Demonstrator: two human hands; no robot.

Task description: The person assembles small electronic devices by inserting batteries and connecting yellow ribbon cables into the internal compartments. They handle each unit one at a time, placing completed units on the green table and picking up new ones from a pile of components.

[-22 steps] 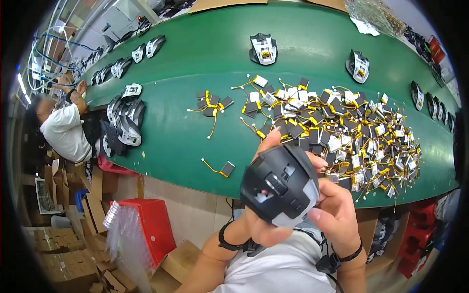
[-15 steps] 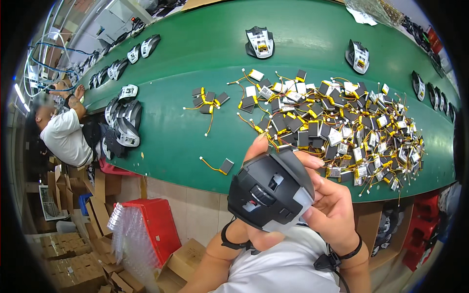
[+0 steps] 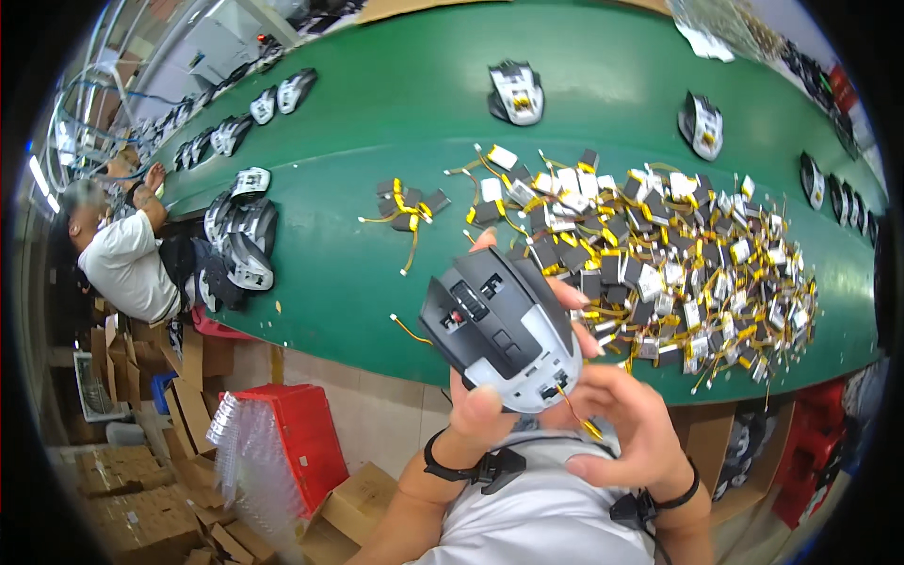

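My left hand (image 3: 474,414) holds a computer mouse (image 3: 508,330) with a black top, a scroll wheel and a pale grey rear. Its thumb presses the near side, and fingertips show past the far and right edges. A thin wire (image 3: 568,400) leaves the opening at the mouse's rear and ends in a small yellow piece (image 3: 591,429). Beside that piece is my right hand (image 3: 636,428), fingers bent and thumb apart from them. The yellow piece shows in the gap, with no clear grip on it. Behind the mouse, a loose wired connector (image 3: 395,318) lies on the table.
A large heap of small wired battery packs (image 3: 659,254) covers the green table (image 3: 339,311), with a smaller cluster (image 3: 407,202) left of it. Partly assembled mice (image 3: 516,92) stand along the far strip; others pile up (image 3: 240,231) at left. A co-worker (image 3: 127,254) sits far left. Below stands a red crate (image 3: 311,443).
The mouse has turned and tilted, so its rear opening and wire now show. My right hand has come off its side and moved down. The loose battery on the table is now mostly hidden.
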